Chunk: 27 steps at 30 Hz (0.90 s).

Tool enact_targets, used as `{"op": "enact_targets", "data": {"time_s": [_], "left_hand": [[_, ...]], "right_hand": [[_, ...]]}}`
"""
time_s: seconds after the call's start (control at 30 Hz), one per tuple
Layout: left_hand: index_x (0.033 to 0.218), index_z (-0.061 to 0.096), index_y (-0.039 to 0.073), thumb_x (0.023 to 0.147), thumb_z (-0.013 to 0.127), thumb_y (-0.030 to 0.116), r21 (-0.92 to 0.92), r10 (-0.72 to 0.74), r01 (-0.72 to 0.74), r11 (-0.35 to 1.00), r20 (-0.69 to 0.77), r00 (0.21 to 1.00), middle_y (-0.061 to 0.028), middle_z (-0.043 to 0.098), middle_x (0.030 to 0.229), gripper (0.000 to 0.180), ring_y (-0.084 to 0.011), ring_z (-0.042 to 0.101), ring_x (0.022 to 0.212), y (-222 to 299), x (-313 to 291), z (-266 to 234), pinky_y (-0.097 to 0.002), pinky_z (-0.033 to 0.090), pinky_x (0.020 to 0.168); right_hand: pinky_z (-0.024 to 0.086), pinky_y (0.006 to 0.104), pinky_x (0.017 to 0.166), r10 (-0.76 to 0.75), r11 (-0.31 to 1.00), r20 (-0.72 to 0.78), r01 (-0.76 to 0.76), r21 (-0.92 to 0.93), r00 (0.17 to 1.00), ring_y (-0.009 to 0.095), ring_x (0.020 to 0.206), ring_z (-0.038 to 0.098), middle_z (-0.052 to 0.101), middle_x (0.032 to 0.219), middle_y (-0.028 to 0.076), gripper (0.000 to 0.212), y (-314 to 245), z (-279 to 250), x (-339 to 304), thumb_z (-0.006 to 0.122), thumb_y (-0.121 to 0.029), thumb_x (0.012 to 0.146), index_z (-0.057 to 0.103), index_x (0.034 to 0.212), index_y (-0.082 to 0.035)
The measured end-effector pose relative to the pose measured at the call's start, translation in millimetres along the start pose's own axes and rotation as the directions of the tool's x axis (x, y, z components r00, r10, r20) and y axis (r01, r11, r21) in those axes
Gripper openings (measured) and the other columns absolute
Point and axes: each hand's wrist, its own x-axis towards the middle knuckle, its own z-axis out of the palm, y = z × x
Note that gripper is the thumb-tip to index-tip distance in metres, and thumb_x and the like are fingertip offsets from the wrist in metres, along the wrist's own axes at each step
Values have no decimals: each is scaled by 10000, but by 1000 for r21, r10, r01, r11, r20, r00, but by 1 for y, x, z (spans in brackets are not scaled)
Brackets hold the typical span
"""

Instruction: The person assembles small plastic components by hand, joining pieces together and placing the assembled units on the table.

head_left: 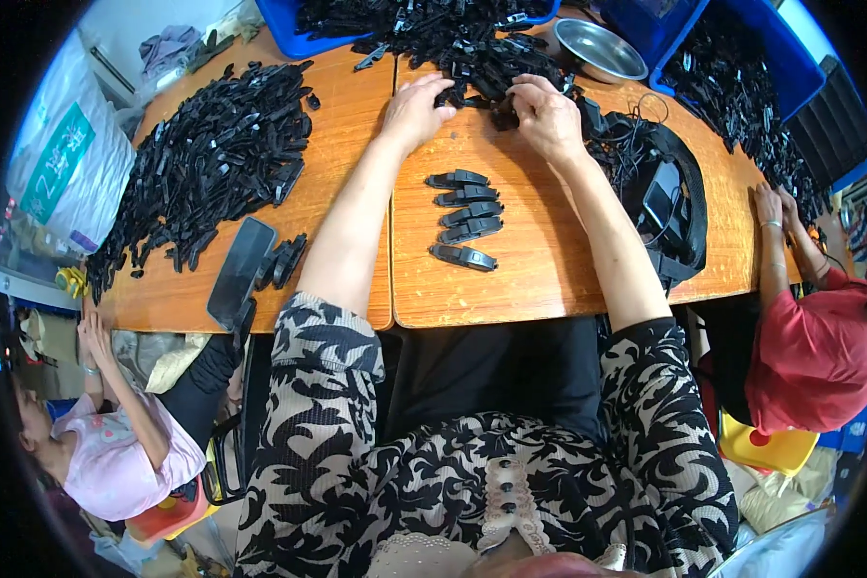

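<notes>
My left hand (419, 114) reaches to the near edge of a heap of small black plastic pieces (472, 58), its thumb apart from the forefinger and its fingertips against the pieces. My right hand (549, 120) is curled over dark plastic pieces (504, 116) at the same edge; its fingers partly hide them. Between my forearms, several long black clip-like pieces (470, 210) lie in a column on the wooden table (539, 289). The nearest of them sits a little apart from the others.
A large black heap (212, 159) covers the left table. A metal bowl (600, 50), blue bins (742, 58), a black case with cables (684, 202) and a phone on a stand (242, 273) surround the work area. People sit at left (130, 433) and right (809, 356).
</notes>
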Motion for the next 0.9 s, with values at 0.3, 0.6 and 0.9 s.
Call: {"op": "enact_targets", "data": {"time_s": [0.3,0.6,0.9], "left_hand": [[1214,677,31,897,631,-30,-433,-162,139,891,-16,987,-164,705,1178,326,-308,679,1080,31,-68,-26,-390,542,943],[1171,742,70,939,609,53,-23,-69,67,998,-133,989,-149,688,1075,268,-344,645,1029,23,-75,-29,-433,525,932],[1223,733,75,921,709,150,-164,-156,131,978,-149,977,-136,662,1094,312,-305,642,1018,21,-73,-30,-399,524,911]], "right_hand": [[554,441,591,-382,908,97,392,-146,919,338,643,675,628,786,140,101,-26,-21,-76,668,-121,841,613,829,-37],[571,462,714,-131,986,278,154,-61,951,376,840,708,705,957,172,99,-30,-62,-70,674,-85,848,664,927,-26],[562,435,805,-310,946,294,325,-4,904,347,1001,675,692,1063,151,303,-24,-38,-73,674,-104,871,699,1170,-61]]}}
